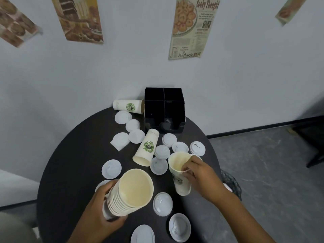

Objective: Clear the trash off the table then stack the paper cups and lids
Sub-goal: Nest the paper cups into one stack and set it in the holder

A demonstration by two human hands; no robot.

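Note:
My left hand grips a stack of several nested paper cups, mouth up, over the near side of the round dark table. My right hand pinches the rim of a single upright paper cup to the right of the stack. Another cup lies on its side at the table's middle. A third cup lies on its side at the far edge. Several white lids are scattered flat over the table.
A black four-compartment organiser stands at the table's far edge against the white wall. A white napkin lies under a lid at the left. A dark mesh bin shows beyond the table's right edge, on grey floor.

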